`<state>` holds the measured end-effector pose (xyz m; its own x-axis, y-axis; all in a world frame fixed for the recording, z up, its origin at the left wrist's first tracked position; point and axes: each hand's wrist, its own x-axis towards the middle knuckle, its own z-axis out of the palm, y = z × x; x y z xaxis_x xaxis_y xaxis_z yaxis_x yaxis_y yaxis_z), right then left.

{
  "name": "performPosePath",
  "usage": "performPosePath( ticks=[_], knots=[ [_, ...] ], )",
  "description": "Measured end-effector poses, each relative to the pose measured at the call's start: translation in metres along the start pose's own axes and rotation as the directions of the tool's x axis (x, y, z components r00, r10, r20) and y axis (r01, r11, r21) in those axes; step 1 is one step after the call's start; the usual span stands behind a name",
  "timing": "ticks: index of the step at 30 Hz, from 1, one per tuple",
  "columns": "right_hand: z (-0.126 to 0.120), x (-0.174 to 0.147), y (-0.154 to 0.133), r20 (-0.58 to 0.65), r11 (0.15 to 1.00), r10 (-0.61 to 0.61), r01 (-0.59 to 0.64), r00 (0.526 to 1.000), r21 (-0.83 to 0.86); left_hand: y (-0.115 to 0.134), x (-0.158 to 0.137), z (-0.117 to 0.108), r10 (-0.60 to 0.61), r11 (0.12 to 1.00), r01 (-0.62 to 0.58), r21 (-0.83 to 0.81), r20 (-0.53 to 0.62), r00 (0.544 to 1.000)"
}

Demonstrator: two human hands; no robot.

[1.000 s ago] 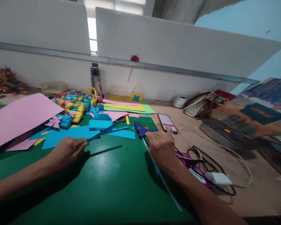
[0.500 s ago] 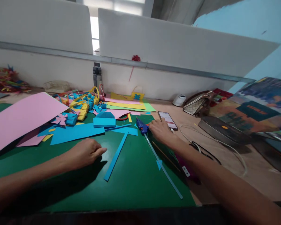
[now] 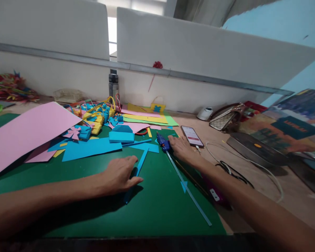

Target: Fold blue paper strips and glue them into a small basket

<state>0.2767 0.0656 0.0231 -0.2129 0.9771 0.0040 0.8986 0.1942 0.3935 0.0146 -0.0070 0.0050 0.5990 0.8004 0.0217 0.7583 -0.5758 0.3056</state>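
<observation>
My left hand (image 3: 122,175) is over the green mat, thumb and fingers apart. It hovers at a narrow blue paper strip (image 3: 142,161) and hides part of it; I cannot tell whether it touches the strip. My right hand (image 3: 182,148) is closed around the handle side of a blue glue gun (image 3: 163,142), whose nozzle points away from me. A long clear glue stick (image 3: 196,201) runs out of its back towards me. Beyond my left hand are a folded blue paper piece (image 3: 121,136) and a flat blue sheet (image 3: 91,149).
A phone (image 3: 192,136) on a cable lies right of my right hand. A purple power strip (image 3: 215,196) is under my right forearm. Small yellow and blue paper baskets (image 3: 96,120), a large pink sheet (image 3: 34,129) and a bottle (image 3: 113,84) stand further off. A handbag (image 3: 224,119) is at the back right.
My left hand has moved right to the blue strip, and its thumb and fingers have spread from a closed shape. My right hand stays at the glue gun. The view has shifted slightly.
</observation>
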Motion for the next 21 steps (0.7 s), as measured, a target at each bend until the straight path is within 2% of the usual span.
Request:
performPosePath(
  ticks=[3,7,13,14,17,21],
  knots=[
    [-0.003,-0.002,0.005,-0.075,0.998,0.021,-0.017,0.997,0.063,0.008,0.012,0.0,-0.029,0.999,0.027,0.042,0.047,0.998],
    [-0.018,-0.009,0.015,-0.195,0.984,0.066,-0.03,0.979,0.177,0.008,0.024,0.004,-0.056,0.995,0.05,0.083,0.071,0.996],
    [-0.038,-0.033,0.017,-0.353,0.922,0.074,0.071,0.933,0.381,-0.004,0.028,0.007,-0.086,0.994,0.081,0.08,0.06,0.994],
    [-0.04,-0.038,0.015,-0.369,0.895,0.079,0.097,0.926,0.435,-0.005,0.028,0.007,-0.094,0.993,0.09,0.077,0.057,0.994],
    [-0.04,-0.049,0.006,-0.388,0.733,0.115,0.185,0.914,0.654,-0.007,0.028,0.004,-0.118,0.991,0.115,0.067,0.041,0.992],
    [-0.035,-0.06,-0.007,-0.32,0.639,0.15,0.156,0.935,0.753,-0.007,0.03,0.002,-0.15,0.987,0.148,0.058,0.033,0.988]
  ],
)
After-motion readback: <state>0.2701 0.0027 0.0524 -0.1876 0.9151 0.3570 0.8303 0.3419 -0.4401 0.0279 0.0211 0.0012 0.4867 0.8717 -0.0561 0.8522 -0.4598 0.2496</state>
